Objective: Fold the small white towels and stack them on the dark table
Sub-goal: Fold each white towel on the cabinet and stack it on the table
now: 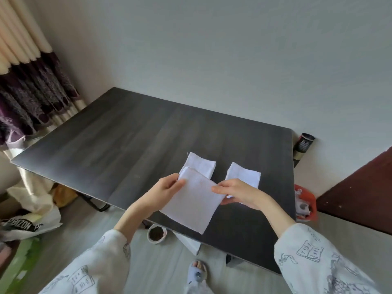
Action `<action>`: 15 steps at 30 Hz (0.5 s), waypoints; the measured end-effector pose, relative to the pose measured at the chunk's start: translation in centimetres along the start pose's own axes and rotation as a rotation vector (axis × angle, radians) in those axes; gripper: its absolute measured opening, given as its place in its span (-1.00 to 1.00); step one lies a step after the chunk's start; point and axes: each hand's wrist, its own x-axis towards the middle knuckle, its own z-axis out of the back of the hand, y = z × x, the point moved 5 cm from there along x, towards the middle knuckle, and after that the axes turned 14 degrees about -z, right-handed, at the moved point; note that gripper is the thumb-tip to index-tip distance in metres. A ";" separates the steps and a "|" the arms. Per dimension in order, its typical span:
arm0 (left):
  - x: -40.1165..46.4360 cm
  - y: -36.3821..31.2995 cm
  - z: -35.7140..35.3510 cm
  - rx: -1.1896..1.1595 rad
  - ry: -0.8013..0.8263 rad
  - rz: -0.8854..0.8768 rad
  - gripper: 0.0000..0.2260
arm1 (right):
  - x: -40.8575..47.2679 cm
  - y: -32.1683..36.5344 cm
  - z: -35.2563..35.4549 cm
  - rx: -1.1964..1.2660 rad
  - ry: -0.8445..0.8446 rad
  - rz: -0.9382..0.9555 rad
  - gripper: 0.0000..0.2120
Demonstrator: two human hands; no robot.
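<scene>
I hold a small white towel (192, 201) above the near part of the dark table (127, 132). My left hand (167, 189) pinches its upper left corner. My right hand (237, 193) pinches its upper right edge, thumb on top. The towel hangs tilted, its lower corner over the table's front edge. Behind it a folded white towel stack (201, 163) lies on the table, partly hidden by the held towel. Another folded white towel (244, 174) lies to the right, its near end covered by my right hand.
The table's far edge runs along a white wall. A dark cylinder (304, 145) stands off the right edge, a red bag (305, 202) below it. A small pot (156, 233), bags (31, 221) and a curtain (31, 92) are on the left and floor.
</scene>
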 end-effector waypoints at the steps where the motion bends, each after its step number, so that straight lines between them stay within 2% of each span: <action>1: 1.0 1.2 0.5 -0.063 -0.009 0.058 -0.62 | 1.5 -0.1 0.4 0.091 0.037 -0.025 -0.78; 4: 4.2 4.0 1.4 -0.237 -0.018 0.183 -0.70 | 5.3 -0.2 1.0 0.344 0.133 -0.102 -0.79; 8: 8.2 6.9 1.8 -0.349 -0.027 0.280 -0.68 | 9.5 0.0 1.8 0.495 0.126 -0.157 -0.70; 12: 11.5 9.9 1.5 -0.305 0.002 0.337 -0.75 | 12.4 0.2 2.9 0.493 -0.071 -0.186 -0.83; 15: 14.3 11.6 1.4 -0.231 0.028 0.350 -0.80 | 14.6 0.1 3.7 0.506 -0.241 -0.229 -0.85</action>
